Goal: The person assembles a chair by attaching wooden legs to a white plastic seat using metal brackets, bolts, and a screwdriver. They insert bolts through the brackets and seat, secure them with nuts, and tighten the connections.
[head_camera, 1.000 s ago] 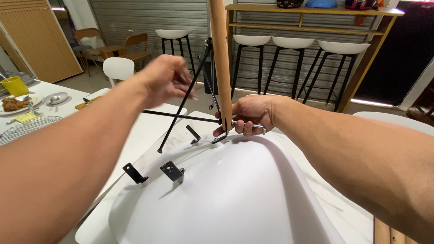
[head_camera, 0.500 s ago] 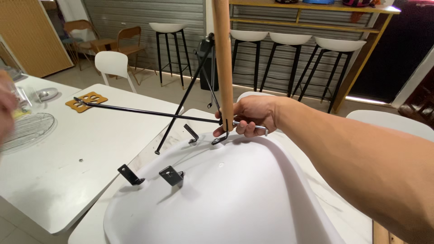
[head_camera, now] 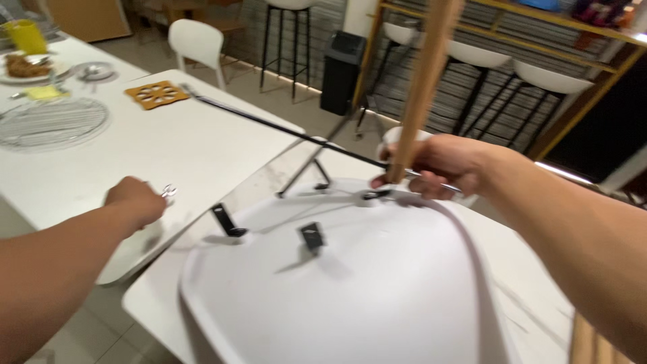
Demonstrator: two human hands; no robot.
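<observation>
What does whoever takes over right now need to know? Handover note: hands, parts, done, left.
Left hand: on the white table, at small metal hardware.
Right hand: gripping the wooden leg base and black wire brace on the upturned white chair seat.
Done: one leg stands at its bracket.
Left: two black brackets bare; more wooden legs lie at the right.

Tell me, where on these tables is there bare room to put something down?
The white table is bare between the orange trivet, the wire rack and the left hand. It is crowded by the right hand, where the wooden leg, black rods and brackets sit on the upturned seat.
</observation>
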